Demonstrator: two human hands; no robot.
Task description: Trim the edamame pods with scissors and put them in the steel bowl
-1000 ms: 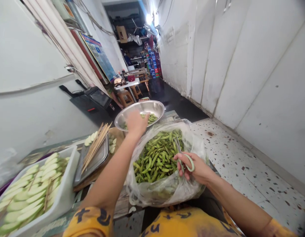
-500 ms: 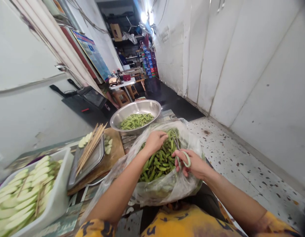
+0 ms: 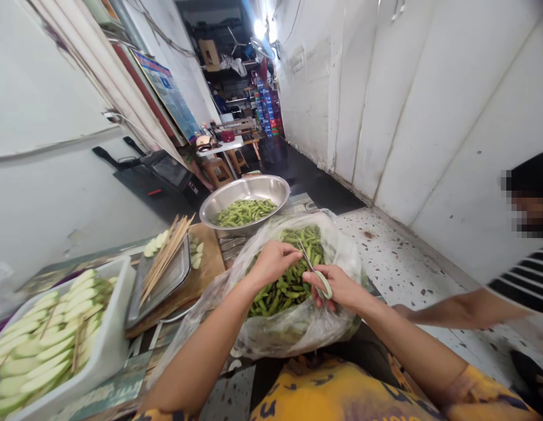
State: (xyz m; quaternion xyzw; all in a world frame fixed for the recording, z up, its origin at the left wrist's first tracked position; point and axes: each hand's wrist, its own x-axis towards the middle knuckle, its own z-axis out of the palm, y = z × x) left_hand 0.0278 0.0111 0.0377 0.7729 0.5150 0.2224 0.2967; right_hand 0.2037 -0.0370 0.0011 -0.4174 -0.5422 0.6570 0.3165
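Observation:
My right hand (image 3: 337,286) grips a pair of scissors with pale green handles (image 3: 326,286), the blades pointing up and left and nearly together. Right at the blade tips is my left hand (image 3: 274,263), its thumb and fingers pinched. Whatever lies between those fingertips is too small to make out. Under both hands, green soybean pods (image 3: 282,292) fill a clear plastic bag (image 3: 293,339) whose mouth is spread wide. Just beyond the bag, a steel basin (image 3: 210,213) holds more pods.
On the left stand a white tub (image 3: 117,327) of skewered pale green slices, and a metal tray (image 3: 179,275) with bamboo skewers (image 3: 164,263) on a wooden board (image 3: 214,257). At the right, a person in a striped sleeve (image 3: 523,280) reaches in low beside my right forearm.
The scissor blades have closed from spread apart and moved left to my left fingertips. Another person has come into view at the right, arm stretched toward the bag's side.

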